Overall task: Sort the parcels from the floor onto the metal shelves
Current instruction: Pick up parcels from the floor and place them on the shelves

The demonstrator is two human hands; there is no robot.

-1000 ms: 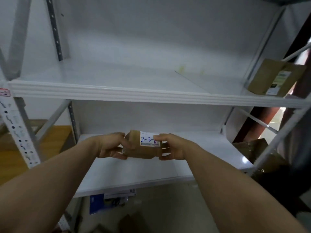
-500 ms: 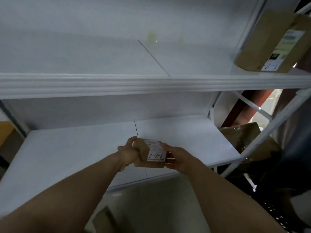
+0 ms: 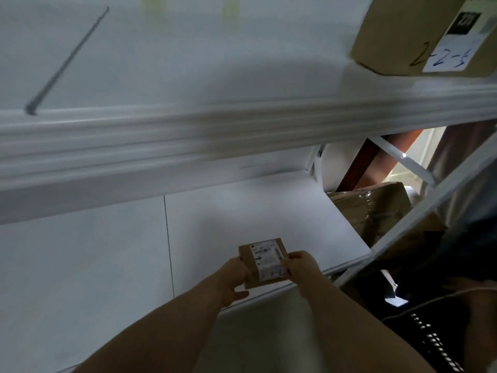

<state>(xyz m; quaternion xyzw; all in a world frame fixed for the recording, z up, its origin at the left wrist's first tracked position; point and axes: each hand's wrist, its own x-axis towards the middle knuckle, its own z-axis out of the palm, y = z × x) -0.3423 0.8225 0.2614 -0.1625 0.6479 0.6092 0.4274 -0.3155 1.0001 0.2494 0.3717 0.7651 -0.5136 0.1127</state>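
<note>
Both hands are closed on one small brown parcel (image 3: 252,281). The left hand (image 3: 231,278) grips its left side with curled fingers, its thumb pointing out below the near edge. The right hand (image 3: 302,267) pinches its right edge, fingertips lapping onto the top face. The parcel lies flat, with a white printed label (image 3: 269,261) facing up and covering much of its top. Handwriting shows at the label's near end, too blurred to read.

The parcel sits at the front lip of the lower shelf (image 3: 242,211), right of the thin dark seam (image 3: 168,238) that splits the white shelf board. Whether it rests on the board or hangs just above it cannot be told. Both bare forearms reach in from the bottom of the view.

Above runs the ribbed front edge (image 3: 188,146) of the upper shelf (image 3: 188,76), smeared by motion blur. At that shelf's right end stands a larger cardboard box (image 3: 398,36) with a white label (image 3: 446,55) handwritten "2-2-" and a last figure that is hard to make out.

Past the lower shelf's right end, behind a white diagonal brace (image 3: 403,162) and the slanting white post (image 3: 416,219), lies another brown box (image 3: 376,205) wrapped in glossy plastic – well apart from the held parcel.
</note>
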